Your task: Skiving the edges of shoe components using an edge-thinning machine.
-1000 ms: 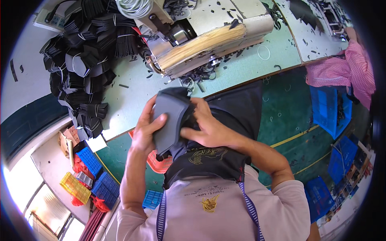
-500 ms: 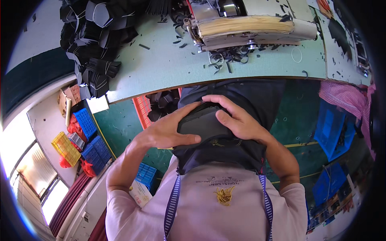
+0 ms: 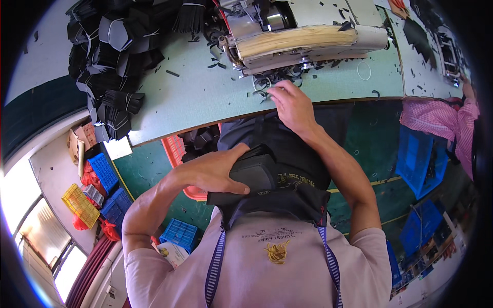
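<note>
Dark grey and black flat pieces are forming a thick stack (image 3: 257, 177), which is resting against the black apron (image 3: 280, 204), below the desk (image 3: 185, 102)'s front edge. The left hand (image 3: 221, 170) is holding the stack, thumb lying over the near face, fingers mostly disappearing behind it. The right hand (image 3: 294, 107) is hovering at the desk's front edge, fingers bunching narrowly beside a pale loop (image 3: 262, 82); whether it is gripping anything, I cannot tell. No band is showing around the held stack, while bundles (image 3: 117, 120) at the desk's left are wearing pale ones. By that measure, those are looking finished and this stack is looking gathered but unbound.

As for room, the machine (image 3: 298, 43) is closing off the space beyond the right hand, leaving only a narrow front strip. More open desk is stretching between the bundles and the machine, with a dark scrap (image 3: 172, 73) lying there. An orange basket (image 3: 174, 149) is sitting below the edge, near the left forearm.
</note>
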Motion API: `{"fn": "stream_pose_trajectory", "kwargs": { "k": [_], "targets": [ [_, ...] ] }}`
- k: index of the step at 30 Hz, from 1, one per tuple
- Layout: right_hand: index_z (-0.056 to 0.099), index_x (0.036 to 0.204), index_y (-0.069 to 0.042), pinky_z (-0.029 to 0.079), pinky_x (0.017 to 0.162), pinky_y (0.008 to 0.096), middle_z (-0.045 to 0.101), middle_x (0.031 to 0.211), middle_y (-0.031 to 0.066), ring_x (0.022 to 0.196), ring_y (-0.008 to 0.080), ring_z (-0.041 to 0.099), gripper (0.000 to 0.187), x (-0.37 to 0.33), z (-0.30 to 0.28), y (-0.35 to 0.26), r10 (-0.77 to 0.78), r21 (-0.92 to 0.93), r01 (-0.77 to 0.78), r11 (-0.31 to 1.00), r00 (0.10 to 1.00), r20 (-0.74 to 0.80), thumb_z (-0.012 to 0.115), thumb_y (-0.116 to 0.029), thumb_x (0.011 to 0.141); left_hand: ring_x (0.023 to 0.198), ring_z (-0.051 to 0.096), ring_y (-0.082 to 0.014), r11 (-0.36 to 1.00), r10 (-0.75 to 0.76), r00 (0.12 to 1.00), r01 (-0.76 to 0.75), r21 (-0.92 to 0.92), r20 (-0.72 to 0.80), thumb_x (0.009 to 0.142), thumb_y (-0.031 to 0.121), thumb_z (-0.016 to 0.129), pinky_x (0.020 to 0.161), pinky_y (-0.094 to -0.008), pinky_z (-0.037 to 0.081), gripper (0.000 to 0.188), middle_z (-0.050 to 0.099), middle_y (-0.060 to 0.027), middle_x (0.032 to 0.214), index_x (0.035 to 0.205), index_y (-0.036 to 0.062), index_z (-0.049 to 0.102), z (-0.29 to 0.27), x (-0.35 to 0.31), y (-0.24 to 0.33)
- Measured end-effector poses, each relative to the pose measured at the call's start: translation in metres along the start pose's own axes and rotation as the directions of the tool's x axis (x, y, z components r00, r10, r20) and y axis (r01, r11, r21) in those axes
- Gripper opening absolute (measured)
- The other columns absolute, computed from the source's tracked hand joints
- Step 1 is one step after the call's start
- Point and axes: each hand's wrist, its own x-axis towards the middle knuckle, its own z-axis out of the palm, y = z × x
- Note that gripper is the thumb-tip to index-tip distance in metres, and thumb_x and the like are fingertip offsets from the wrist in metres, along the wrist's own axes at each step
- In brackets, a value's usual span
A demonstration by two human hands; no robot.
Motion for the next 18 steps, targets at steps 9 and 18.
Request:
{"fn": "stream_pose_trajectory", "kwargs": {
  "k": [9, 18],
  "targets": [
    [0.061, 0.093, -0.006, 0.053, 0.065, 0.0380, 0.055, 0.096, 0.0071, 0.088, 0.0258, 0.062, 0.011, 0.013, 0.013, 0.017, -0.151, -0.265, 0.179, 0.948, 0.981, 0.121, 0.063, -0.004, 0.082, 0.117, 0.060, -0.0318, 0.969, 0.053, 0.964, -0.113, -0.219, -0.262, 0.072, 0.034, 0.085, 0.102, -0.0387, 0.044, 0.089, 0.061, -0.0205, 0.126, 0.140, -0.0011, 0.041, 0.016, 0.005, -0.063],
    [0.054, 0.101, -0.003, 0.051, 0.071, 0.0422, 0.063, 0.089, 0.0156, 0.084, 0.0317, 0.065, 0.015, 0.024, -0.024, -0.038, 0.174, 0.300, -0.259, 0.918, 0.944, 0.281, 0.060, -0.005, 0.088, 0.104, 0.064, -0.0249, 0.168, 0.026, 0.827, -0.557, -0.813, -0.562, 0.065, 0.015, 0.084, 0.095, -0.0390, 0.051, 0.083, 0.065, -0.0139, 0.114, 0.136, -0.0043, 0.046, 0.004, 0.016, -0.057]
  ]
}}
